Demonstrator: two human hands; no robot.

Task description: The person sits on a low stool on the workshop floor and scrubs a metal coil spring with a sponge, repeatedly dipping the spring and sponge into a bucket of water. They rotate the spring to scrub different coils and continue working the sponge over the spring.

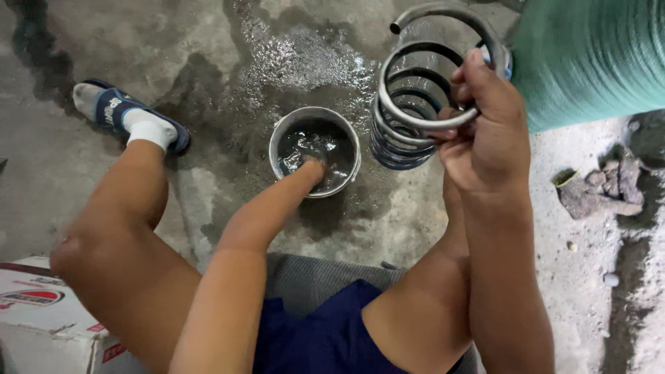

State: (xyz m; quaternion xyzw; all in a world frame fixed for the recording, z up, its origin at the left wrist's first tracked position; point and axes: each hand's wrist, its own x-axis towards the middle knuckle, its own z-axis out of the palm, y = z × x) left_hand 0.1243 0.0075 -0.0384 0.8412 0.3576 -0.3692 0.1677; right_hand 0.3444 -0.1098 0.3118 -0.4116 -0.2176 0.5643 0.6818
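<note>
My right hand (485,131) grips the top coils of a large grey metal coil spring (409,104), which stands upright on the wet concrete floor. My left hand (310,166) is dipped into a small round metal bucket (346,135) of dark, dirty water; the fingers are under the surface and hidden. The bucket stands just left of the spring. I am seated low, with both knees spread on either side of the bucket.
A wet patch of floor (298,55) spreads behind the bucket. A green ribbed roll (589,55) lies at the upper right. A dirty rag (603,187) sits on the right. A cardboard box (41,312) is at the lower left, beside my sandalled foot (131,114).
</note>
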